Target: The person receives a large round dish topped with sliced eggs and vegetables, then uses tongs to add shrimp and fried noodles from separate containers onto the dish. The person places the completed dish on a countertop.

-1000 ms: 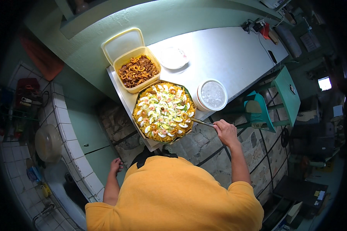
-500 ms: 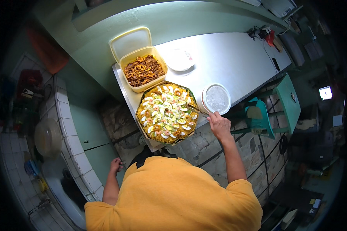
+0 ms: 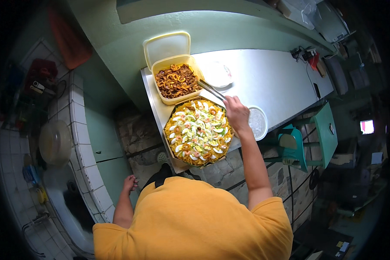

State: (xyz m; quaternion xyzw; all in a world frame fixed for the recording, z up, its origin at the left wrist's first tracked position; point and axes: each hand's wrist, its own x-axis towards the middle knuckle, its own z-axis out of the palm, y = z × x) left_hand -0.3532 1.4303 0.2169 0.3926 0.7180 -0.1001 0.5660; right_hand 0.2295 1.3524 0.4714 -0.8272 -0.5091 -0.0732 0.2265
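Observation:
My right hand (image 3: 237,113) grips metal tongs (image 3: 212,89), whose tips reach the near right edge of an open yellow plastic container (image 3: 161,99). That container holds dark brown strips mixed with orange-brown rings (image 3: 176,81). Just below it sits an angular tray of yellow noodles (image 3: 198,132), topped with sliced boiled eggs, shrimp, rings and green bits. A round white tub (image 3: 258,123) stands beside my right forearm, partly hidden by it. My left hand (image 3: 130,183) hangs low at my side, away from the table, its fingers loosely bent and apart, with nothing visible in it.
A white plate (image 3: 217,74) lies on the white table (image 3: 264,73), right of the container. The container's lid (image 3: 167,48) leans up toward the green wall. A green chair (image 3: 292,145) stands right of the table; a tiled counter with a sink (image 3: 69,208) runs along the left.
My right hand has moved up and left, lifting the tongs from the noodle tray to the yellow container. The view has shifted slightly; my left hand stays low at my side.

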